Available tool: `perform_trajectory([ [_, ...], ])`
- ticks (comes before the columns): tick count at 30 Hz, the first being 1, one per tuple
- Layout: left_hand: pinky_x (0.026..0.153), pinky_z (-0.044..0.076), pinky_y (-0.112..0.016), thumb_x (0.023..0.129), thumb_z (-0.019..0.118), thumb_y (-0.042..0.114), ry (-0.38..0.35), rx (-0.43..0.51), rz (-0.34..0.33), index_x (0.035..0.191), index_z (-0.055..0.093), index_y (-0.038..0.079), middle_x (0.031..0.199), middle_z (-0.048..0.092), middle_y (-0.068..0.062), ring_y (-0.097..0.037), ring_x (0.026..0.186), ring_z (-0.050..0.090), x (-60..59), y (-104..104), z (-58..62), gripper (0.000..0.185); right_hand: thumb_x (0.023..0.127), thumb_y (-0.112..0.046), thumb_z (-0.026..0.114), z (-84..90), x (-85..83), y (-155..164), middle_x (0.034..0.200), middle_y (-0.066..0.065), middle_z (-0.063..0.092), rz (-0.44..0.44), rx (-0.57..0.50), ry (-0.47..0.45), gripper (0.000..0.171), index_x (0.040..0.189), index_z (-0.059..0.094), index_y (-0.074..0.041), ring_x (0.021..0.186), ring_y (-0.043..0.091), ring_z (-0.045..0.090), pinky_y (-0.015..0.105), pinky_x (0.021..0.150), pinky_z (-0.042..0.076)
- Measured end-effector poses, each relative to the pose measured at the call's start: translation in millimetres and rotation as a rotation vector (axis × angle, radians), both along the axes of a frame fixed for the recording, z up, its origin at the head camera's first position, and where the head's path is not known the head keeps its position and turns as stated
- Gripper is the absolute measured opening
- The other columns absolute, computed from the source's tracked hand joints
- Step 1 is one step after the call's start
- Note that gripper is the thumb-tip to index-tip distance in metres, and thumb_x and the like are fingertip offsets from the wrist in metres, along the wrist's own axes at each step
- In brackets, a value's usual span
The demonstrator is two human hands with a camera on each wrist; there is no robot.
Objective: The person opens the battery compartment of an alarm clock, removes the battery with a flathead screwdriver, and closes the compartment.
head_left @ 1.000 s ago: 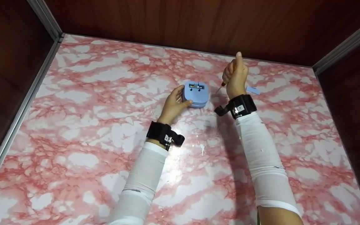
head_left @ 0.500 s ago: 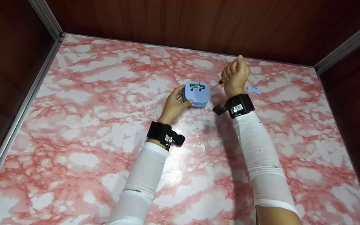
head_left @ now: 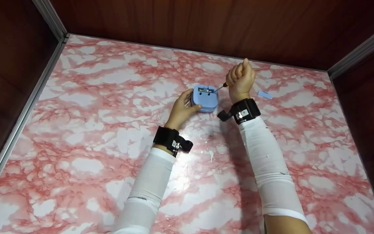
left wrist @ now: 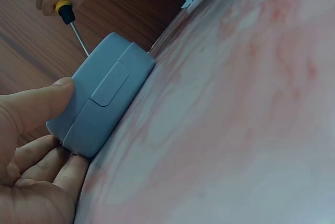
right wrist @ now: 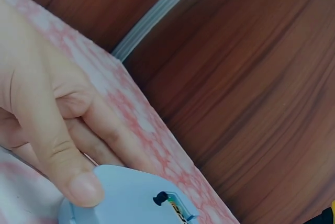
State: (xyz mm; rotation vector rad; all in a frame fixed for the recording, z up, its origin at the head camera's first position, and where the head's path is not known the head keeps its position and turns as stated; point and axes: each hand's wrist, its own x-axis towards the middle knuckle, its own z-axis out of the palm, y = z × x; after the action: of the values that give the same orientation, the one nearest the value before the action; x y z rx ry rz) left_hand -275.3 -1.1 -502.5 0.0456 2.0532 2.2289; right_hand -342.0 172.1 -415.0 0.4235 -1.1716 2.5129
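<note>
So, biggest first:
Walls: dark brown wood walls (head_left: pixel 206 26) stand around the back and both sides, with grey metal strips (head_left: pixel 49 19) in the corners.
Surface: the surface (head_left: pixel 93 130) is pink and white like marble, and everything sits on it.
Arms: two arms in white sleeves (head_left: pixel 148 185) reach forward, and each wrist wears a black band (head_left: pixel 169 139).
Left hand: the left hand (head_left: pixel 181 109) holds the blue box from its left side. Its grip is curled on the box, with the thumb on the near edge and the fingers along the side.
Right hand: the right hand (head_left: pixel 240 79) is up above the surface, just to the right of the box. Its grip is a tight fist around the handle of the screwdriver.
Blue box: the blue box (head_left: pixel 205 97) lies flat near the back middle of the surface, between the two hands. Its top end has an open slot where small metal parts show.
Screwdriver: the screwdriver (head_left: pixel 221 86) has a yellow and black handle and a thin metal rod. It slants down to the left, and its tip is at the open slot on the box.
Blue piece: a little flat blue piece (head_left: pixel 265 95) lies on the surface to the right of the right hand, apart from the box.
</note>
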Motion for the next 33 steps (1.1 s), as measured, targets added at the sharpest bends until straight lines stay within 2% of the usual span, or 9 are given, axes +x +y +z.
perform_trajectory([
  [13,0.116,0.036,-0.022,0.088,0.073,-0.002,0.008,-0.012,-0.007,0.154,0.038,0.002,0.159,0.038,-0.016,-0.027,0.145,0.04,-0.6,0.6,0.7,0.074,0.109,-0.008,0.018,-3.6,-4.4,-5.5,0.045,-0.004,0.017,0.004,0.034,0.046,0.058,0.051,0.017,-0.008,0.038,0.007,0.01,0.021,0.038,0.007],
  [18,0.117,0.035,-0.023,0.088,0.073,-0.002,-0.003,-0.009,-0.005,0.154,0.038,0.003,0.159,0.038,-0.016,-0.027,0.145,0.04,-0.9,-0.1,-0.2,0.075,0.108,-0.006,0.02,-5.6,-5.9,-9.3,0.044,-0.005,0.019,0.004,0.058,0.038,0.057,0.051,0.019,-0.008,0.039,0.008,0.011,0.021,0.037,0.007],
  [28,0.118,0.035,-0.025,0.088,0.073,-0.001,-0.001,0.005,-0.005,0.154,0.038,0.004,0.159,0.038,-0.016,-0.027,0.145,0.039,-0.2,0.0,-0.9,0.075,0.107,-0.004,0.023,-10.8,-4.5,-13.6,0.044,-0.006,0.023,-0.016,0.143,0.02,0.057,0.05,0.023,-0.009,0.04,0.007,0.012,0.021,0.039,0.008],
  [33,0.117,0.035,-0.023,0.088,0.073,-0.001,0.001,0.007,-0.009,0.154,0.038,0.003,0.159,0.038,-0.017,-0.027,0.145,0.039,-0.3,0.0,0.2,0.075,0.105,-0.004,0.026,-11.2,-4.5,-18.0,0.045,-0.005,0.023,0.003,0.244,0.036,0.057,0.049,0.025,-0.009,0.04,0.006,0.013,0.021,0.04,0.008],
])
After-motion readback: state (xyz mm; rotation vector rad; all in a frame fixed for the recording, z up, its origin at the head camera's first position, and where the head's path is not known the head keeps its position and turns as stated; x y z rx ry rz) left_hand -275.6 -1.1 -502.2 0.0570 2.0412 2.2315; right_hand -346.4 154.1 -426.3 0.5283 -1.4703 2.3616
